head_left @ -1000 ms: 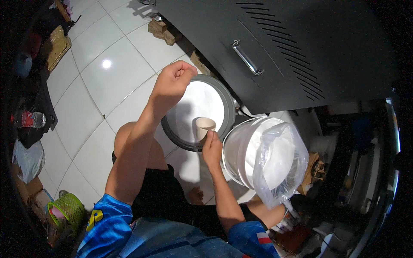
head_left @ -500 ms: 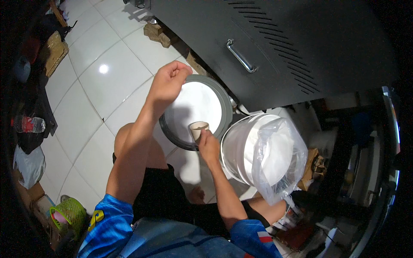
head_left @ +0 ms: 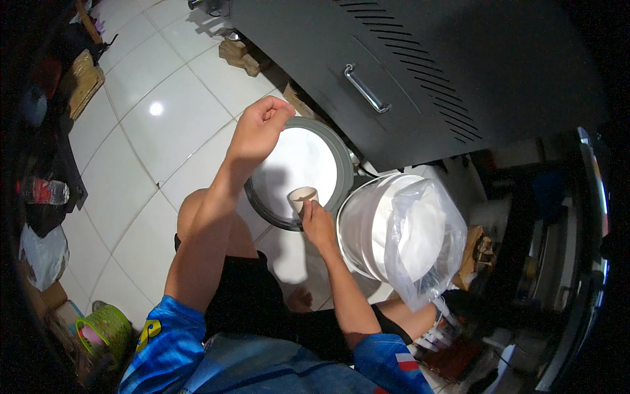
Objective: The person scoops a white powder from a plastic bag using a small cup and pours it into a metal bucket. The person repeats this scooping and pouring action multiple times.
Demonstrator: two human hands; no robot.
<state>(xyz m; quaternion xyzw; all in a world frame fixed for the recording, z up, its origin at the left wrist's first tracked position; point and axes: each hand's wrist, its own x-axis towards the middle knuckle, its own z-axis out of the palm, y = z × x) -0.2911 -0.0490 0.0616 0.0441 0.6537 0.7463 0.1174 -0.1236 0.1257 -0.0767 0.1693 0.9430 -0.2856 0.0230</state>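
Observation:
A small beige cup point(head_left: 302, 195) is in my right hand point(head_left: 319, 223), thumb along its side, tilted over the near part of a round container point(head_left: 344, 157) with a wide grey rim. White material point(head_left: 308, 154) covers the container's inside. At the far left of that rim, my left hand point(head_left: 261, 131) has its fingers closed in a pinch; whether they hold the rim or something small is hidden. A shadow falls on the white material below it. Right of my right forearm stands a white bucket point(head_left: 357, 226), lined with a clear plastic bag point(head_left: 407, 282) with white contents.
A dark grey cabinet point(head_left: 420, 79) with a metal handle point(head_left: 366, 88) rises behind the containers. Wood blocks point(head_left: 239, 58) lie by its base on white floor tiles point(head_left: 141, 157). A green basket point(head_left: 108, 328) and a plastic bag point(head_left: 44, 256) sit at the left.
Almost nothing differs. The whole view has shifted slightly; both hands keep their places at the container, and the cup stays in my right hand.

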